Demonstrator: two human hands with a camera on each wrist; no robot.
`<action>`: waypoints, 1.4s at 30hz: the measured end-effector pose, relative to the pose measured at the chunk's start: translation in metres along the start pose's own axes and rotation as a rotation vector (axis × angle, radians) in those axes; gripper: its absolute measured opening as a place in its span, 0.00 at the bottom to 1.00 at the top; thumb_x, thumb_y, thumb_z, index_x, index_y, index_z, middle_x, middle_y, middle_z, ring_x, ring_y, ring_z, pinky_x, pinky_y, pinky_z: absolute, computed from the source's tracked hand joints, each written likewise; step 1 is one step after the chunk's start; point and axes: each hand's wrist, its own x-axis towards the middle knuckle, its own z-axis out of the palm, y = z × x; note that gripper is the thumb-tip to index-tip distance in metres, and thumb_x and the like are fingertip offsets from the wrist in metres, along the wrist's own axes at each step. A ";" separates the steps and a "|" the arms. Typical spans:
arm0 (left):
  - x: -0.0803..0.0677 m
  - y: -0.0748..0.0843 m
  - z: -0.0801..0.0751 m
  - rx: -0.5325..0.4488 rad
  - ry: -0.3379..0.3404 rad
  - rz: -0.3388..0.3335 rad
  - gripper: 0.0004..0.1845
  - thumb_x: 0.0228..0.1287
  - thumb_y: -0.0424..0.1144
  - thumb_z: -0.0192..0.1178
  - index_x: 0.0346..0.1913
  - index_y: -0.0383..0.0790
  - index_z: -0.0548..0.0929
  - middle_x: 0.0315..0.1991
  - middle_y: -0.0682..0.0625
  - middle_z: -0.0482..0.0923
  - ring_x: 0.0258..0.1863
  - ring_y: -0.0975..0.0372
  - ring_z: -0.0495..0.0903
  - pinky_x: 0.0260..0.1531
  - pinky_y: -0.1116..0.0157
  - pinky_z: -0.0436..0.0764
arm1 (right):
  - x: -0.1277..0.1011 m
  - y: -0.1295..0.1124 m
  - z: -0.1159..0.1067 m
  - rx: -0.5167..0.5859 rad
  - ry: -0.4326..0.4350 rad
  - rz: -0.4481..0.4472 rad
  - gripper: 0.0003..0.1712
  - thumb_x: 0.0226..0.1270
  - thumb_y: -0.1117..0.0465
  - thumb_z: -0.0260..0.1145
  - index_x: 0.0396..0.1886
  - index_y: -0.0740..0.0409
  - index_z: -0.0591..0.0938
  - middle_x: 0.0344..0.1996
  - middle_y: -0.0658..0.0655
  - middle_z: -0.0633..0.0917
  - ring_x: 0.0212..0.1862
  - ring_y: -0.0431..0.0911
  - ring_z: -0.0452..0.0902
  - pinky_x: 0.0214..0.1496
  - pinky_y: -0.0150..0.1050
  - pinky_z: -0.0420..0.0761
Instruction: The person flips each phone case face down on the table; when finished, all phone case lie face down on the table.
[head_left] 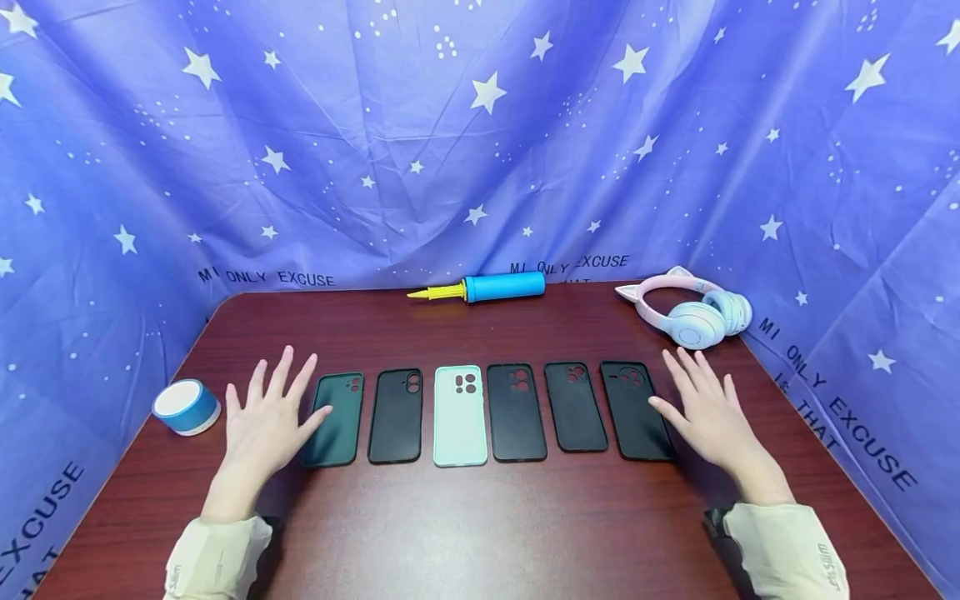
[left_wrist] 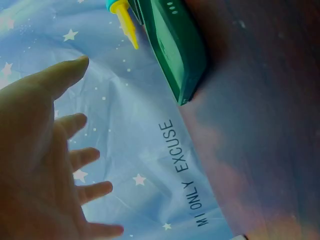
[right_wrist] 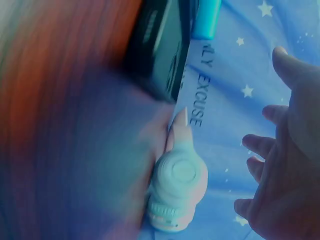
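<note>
1. We start with the row of six phone cases on the brown table [head_left: 480,517]. We take the pale mint case [head_left: 460,415] in the middle as our landmark.

2. Left of the mint case lies a black case [head_left: 396,415], and beyond that the dark green case [head_left: 335,418] at the row's left end. Right of the mint case lie three more black cases, the last being the end case [head_left: 634,410].

3. Our left hand [head_left: 264,421] is spread flat, palm down, fingers straight and holding nothing. Its thumb tip reaches the left edge of the green case; whether it actually touches we cannot tell. The left wrist view shows the same splayed fingers [left_wrist: 75,157] with the green case [left_wrist: 175,50] just ahead.

4. Our right hand [head_left: 712,412] is likewise released and splayed, thumb at or over the right edge of the end case, grasping nothing. The right wrist view is blurred but shows loose fingers [right_wrist: 260,145].

5. Beyond the mint case, at the far table edge, lies a blue hand pump [head_left: 495,287] with a yellow nozzle. Far right of the mint case, at the back, are the pink cat-ear headphones [head_left: 693,312]; far left is a small round blue-and-white speaker [head_left: 186,406].

6. In our judgement, handling an end case well means sliding the thumb under its outer edge and lifting straight up, so the neighbouring cases stay aligned with the mint case.
</note>
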 end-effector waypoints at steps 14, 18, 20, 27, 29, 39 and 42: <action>0.003 0.000 0.002 -0.132 -0.122 -0.040 0.33 0.63 0.47 0.63 0.67 0.35 0.69 0.58 0.31 0.74 0.53 0.39 0.76 0.39 0.38 0.80 | 0.026 -0.068 0.018 0.159 -0.120 -0.079 0.41 0.71 0.50 0.60 0.75 0.62 0.56 0.72 0.67 0.62 0.73 0.62 0.57 0.72 0.62 0.60; 0.002 -0.003 0.005 -0.173 -0.152 -0.053 0.32 0.63 0.46 0.63 0.66 0.34 0.70 0.56 0.32 0.75 0.52 0.41 0.77 0.41 0.38 0.80 | 0.031 -0.091 0.027 0.155 -0.135 -0.100 0.41 0.70 0.49 0.61 0.75 0.60 0.57 0.72 0.65 0.65 0.72 0.59 0.62 0.70 0.59 0.66; 0.001 -0.005 0.007 -0.201 -0.163 -0.059 0.31 0.63 0.46 0.63 0.66 0.33 0.70 0.55 0.33 0.75 0.50 0.42 0.78 0.41 0.39 0.80 | 0.035 -0.103 0.031 0.161 -0.144 -0.115 0.41 0.69 0.50 0.62 0.75 0.59 0.58 0.71 0.64 0.66 0.71 0.59 0.64 0.68 0.59 0.68; 0.001 -0.011 0.009 -0.327 -0.205 -0.067 0.30 0.65 0.44 0.62 0.64 0.31 0.71 0.53 0.34 0.77 0.46 0.46 0.80 0.43 0.42 0.80 | 0.047 -0.145 0.040 0.168 -0.156 -0.198 0.41 0.68 0.48 0.63 0.75 0.57 0.60 0.71 0.61 0.69 0.70 0.55 0.67 0.67 0.54 0.72; 0.001 -0.012 0.009 -0.360 -0.210 -0.058 0.29 0.65 0.43 0.62 0.64 0.30 0.71 0.53 0.33 0.78 0.46 0.46 0.81 0.45 0.42 0.80 | 0.050 -0.155 0.043 0.182 -0.166 -0.215 0.41 0.68 0.47 0.63 0.75 0.57 0.60 0.71 0.60 0.69 0.68 0.54 0.69 0.66 0.53 0.73; 0.001 -0.022 0.014 -0.467 -0.216 -0.022 0.27 0.64 0.38 0.63 0.62 0.26 0.72 0.52 0.30 0.79 0.45 0.45 0.82 0.50 0.44 0.79 | 0.066 -0.215 0.063 0.375 -0.279 -0.257 0.39 0.69 0.50 0.63 0.75 0.57 0.61 0.69 0.60 0.70 0.68 0.53 0.69 0.68 0.51 0.72; 0.001 -0.023 0.015 -0.491 -0.230 -0.024 0.27 0.65 0.38 0.62 0.62 0.27 0.71 0.53 0.30 0.79 0.46 0.45 0.82 0.49 0.45 0.80 | 0.071 -0.231 0.071 0.427 -0.328 -0.274 0.40 0.70 0.48 0.61 0.75 0.55 0.59 0.70 0.58 0.69 0.68 0.53 0.69 0.69 0.50 0.72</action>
